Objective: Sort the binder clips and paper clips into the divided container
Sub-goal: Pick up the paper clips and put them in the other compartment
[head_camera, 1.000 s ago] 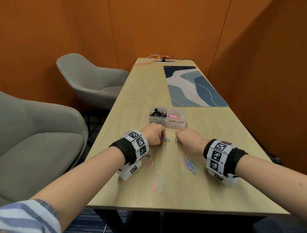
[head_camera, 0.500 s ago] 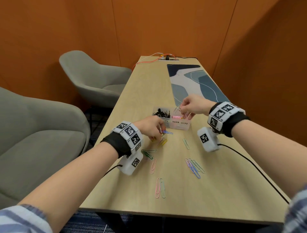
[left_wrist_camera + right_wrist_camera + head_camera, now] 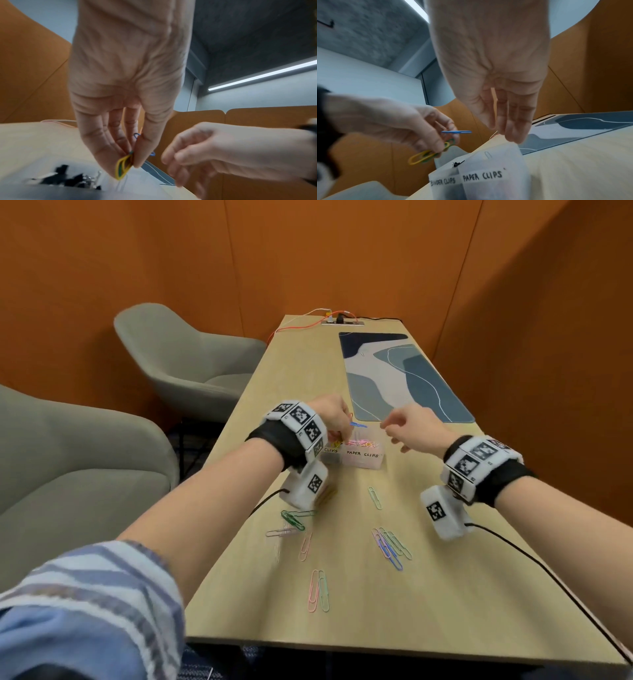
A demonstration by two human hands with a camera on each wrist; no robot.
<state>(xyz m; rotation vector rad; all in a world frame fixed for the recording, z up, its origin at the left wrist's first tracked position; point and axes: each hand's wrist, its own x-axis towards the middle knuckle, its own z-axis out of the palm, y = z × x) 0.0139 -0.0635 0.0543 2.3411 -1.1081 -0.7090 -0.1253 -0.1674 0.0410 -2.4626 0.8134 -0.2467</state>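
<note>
The clear divided container [image 3: 363, 463] stands mid-table, labelled for binder clips on the left and "PAPER CLIPS" on the right. Black binder clips [image 3: 63, 175] fill the left half; pink and yellow paper clips [image 3: 465, 444] lie in the right half. My left hand [image 3: 344, 428] hovers over the container and pinches a bunch of paper clips: yellow and green ones [image 3: 122, 169] [image 3: 423, 157] and a blue one [image 3: 358, 424] [image 3: 456, 132] sticking out sideways. My right hand [image 3: 390, 433] hangs just right of the container, fingers [image 3: 513, 128] relaxed and holding nothing.
Loose paper clips lie on the near table: a green one [image 3: 375, 498], a purple, blue and green cluster [image 3: 392, 546], a pink and green pair [image 3: 318, 590], dark green and pale ones [image 3: 293, 520]. A blue patterned mat [image 3: 404, 378] lies beyond the container. Grey chairs [image 3: 191, 361] stand left.
My left hand lifted off the table with its paper clips and now hovers over the container. My right hand went to the paper clip compartment, then drew back to the right, holding nothing.
</note>
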